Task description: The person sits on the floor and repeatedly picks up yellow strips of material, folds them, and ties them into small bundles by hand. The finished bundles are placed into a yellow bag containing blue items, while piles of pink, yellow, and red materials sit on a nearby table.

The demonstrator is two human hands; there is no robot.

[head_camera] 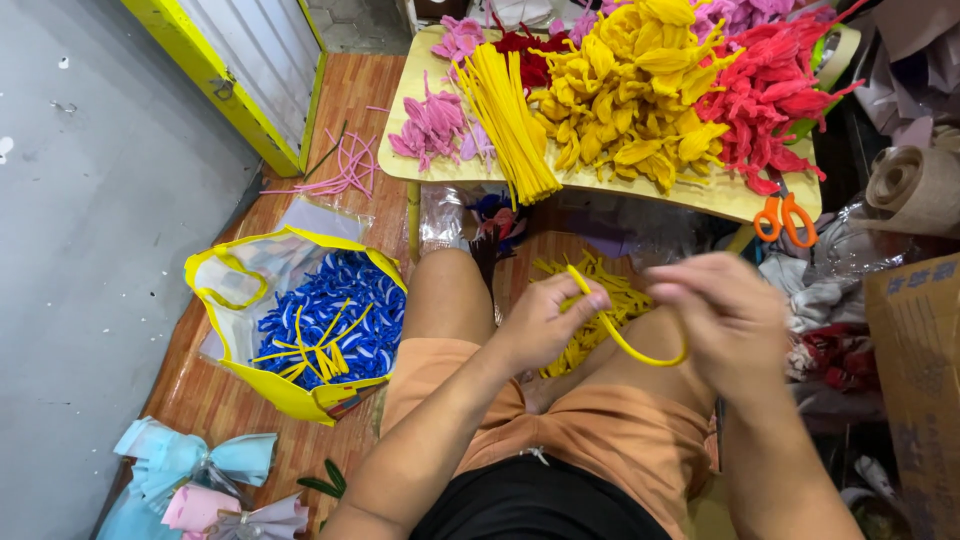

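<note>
My left hand (545, 320) pinches one end of a yellow pipe cleaner (625, 345) that curves in a loop over to my right hand (725, 315), which grips its other end. Both hands hover above my lap, over orange shorts (600, 435). Below them on the floor lies a heap of bent yellow pipe cleaner pieces (600, 290).
A low yellow table (400, 165) ahead carries straight yellow pipe cleaners (510, 125), piles of yellow (630, 85), red (775, 95) and pink (435, 125) twisted pieces, and orange scissors (785, 218). A yellow bag (290, 395) of blue pieces stands left. Cardboard box (920, 380) at right.
</note>
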